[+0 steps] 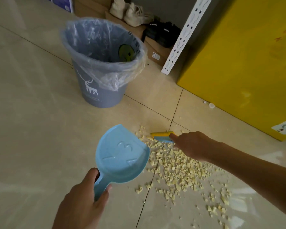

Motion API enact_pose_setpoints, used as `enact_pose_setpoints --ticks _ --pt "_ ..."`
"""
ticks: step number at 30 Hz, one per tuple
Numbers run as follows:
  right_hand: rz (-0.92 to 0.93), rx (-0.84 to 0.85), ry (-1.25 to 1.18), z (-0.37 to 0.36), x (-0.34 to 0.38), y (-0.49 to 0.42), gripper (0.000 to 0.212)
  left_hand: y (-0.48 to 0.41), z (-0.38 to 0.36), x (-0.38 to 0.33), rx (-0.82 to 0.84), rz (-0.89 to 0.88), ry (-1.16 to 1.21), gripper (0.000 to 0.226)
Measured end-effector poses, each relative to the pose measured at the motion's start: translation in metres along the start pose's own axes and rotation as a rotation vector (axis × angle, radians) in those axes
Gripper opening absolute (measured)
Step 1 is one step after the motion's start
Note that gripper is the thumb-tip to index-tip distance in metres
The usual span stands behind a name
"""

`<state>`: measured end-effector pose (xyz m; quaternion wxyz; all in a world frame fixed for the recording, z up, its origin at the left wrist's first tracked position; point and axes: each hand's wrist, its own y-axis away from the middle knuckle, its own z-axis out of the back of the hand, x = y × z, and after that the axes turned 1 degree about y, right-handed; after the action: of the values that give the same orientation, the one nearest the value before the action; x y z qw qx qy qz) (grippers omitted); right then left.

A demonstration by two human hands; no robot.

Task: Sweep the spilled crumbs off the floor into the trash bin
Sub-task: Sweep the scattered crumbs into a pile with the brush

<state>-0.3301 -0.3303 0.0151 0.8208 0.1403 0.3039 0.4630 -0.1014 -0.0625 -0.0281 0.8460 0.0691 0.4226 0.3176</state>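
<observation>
Pale yellow crumbs (180, 167) lie scattered over the beige tile floor at lower right. My left hand (82, 199) grips the handle of a light blue dustpan (122, 156), whose empty scoop sits at the left edge of the crumb pile. My right hand (190, 146) holds a small brush (163, 137) with a blue body and yellow bristles, resting on the floor at the far edge of the crumbs. A grey trash bin (96, 90) with a white deer print and a clear plastic liner stands upright behind the dustpan, open at the top.
A yellow cabinet (248, 63) fills the right side, with a white perforated rack post (183, 37) beside it. Shoes (132, 12), a black bag (162, 33) and cardboard boxes sit at the back. A small white cap (211, 105) lies by the cabinet.
</observation>
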Motion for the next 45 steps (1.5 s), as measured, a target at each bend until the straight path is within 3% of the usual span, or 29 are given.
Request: enact_pose_setpoints --ticks 6,11,16,20,25,28,30,33,35,37,38,41,45 --pt "-0.053 -0.16 0.126 0.032 -0.023 -0.02 0.035 -0.005 0.012 0.013 -0.081 0.022 0.066 0.025" --pt "-0.182 -0.213 0.012 0.068 -0.01 -0.106 0.031 -0.006 0.011 0.016 -0.172 0.064 0.085 0.015" --pt "-0.086 -0.248 0.08 0.068 0.02 -0.148 0.034 -0.007 0.017 0.028 -0.166 0.056 0.083 0.041" --pt "0.066 -0.253 0.153 0.039 0.023 -0.107 0.042 -0.004 0.021 0.035 -0.147 0.06 0.093 0.051" --pt "0.156 -0.06 0.055 -0.006 -0.001 -0.026 0.062 -0.008 0.024 0.036 -0.127 0.047 0.106 0.055" --pt "0.195 -0.182 0.046 -0.017 -0.018 0.011 0.071 -0.009 0.023 0.04 -0.153 0.057 0.166 0.058" --pt "0.158 -0.319 -0.109 -0.018 -0.025 0.024 0.071 -0.009 0.024 0.044 -0.194 0.075 0.215 0.057" --pt "-0.036 -0.283 -0.5 0.011 -0.015 0.017 0.036 -0.008 0.028 0.046 -0.301 0.087 0.213 0.054" --pt "-0.093 -0.098 -0.992 0.029 -0.003 -0.004 0.018 -0.006 0.031 0.046 -0.372 0.09 0.203 0.052" --pt "-0.069 0.252 -1.6 0.051 0.014 -0.023 0.016 -0.005 0.033 0.046 -0.434 0.092 0.225 0.048" --pt "-0.024 0.396 -1.784 0.059 0.025 -0.033 0.018 -0.004 0.034 0.047 -0.458 0.089 0.239 0.047" --pt "0.066 0.642 -1.962 0.069 0.06 -0.062 0.02 -0.002 0.036 0.049 -0.495 0.061 0.243 0.048" --pt "-0.03 0.801 -1.978 0.064 0.1 -0.091 0.024 0.0 0.04 0.053 -0.517 0.077 0.253 0.048"
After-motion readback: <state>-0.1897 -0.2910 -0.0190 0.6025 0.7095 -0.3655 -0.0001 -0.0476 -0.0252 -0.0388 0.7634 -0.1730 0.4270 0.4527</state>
